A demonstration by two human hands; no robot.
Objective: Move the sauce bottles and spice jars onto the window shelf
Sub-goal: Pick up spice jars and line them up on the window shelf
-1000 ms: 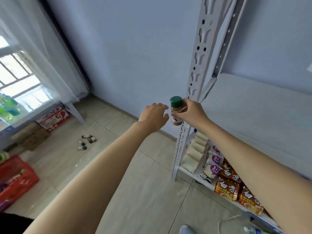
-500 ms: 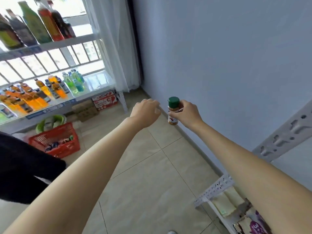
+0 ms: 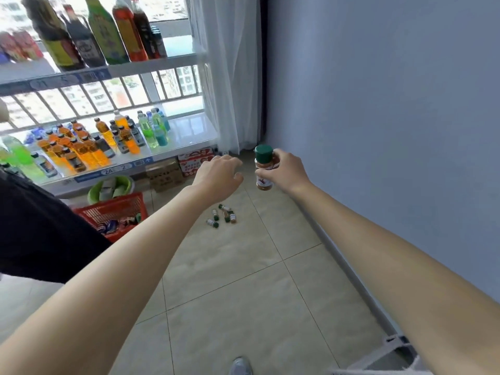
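Observation:
My right hand (image 3: 286,171) grips a small spice jar (image 3: 263,169) with a green cap and brown powder, held upright in mid-air. My left hand (image 3: 220,175) hovers just left of the jar with fingers loosely curled, holding nothing. Several small green-capped jars (image 3: 223,216) lie on the tiled floor below my hands. The window shelf (image 3: 186,135) stands ahead on the left; its lower board carries many drink bottles (image 3: 89,143), and tall sauce bottles (image 3: 108,31) line its upper board.
A red basket (image 3: 119,212) with cans and a green bowl (image 3: 111,186) sit under the shelf, beside cardboard boxes (image 3: 180,169). A white curtain (image 3: 227,71) hangs in the corner by the blue wall. A person in black (image 3: 40,234) stands at left.
The view has swung left from the white rack toward the window shelf. Both hands keep their pose, the right still holding the jar. The jars on the floor are in view again.

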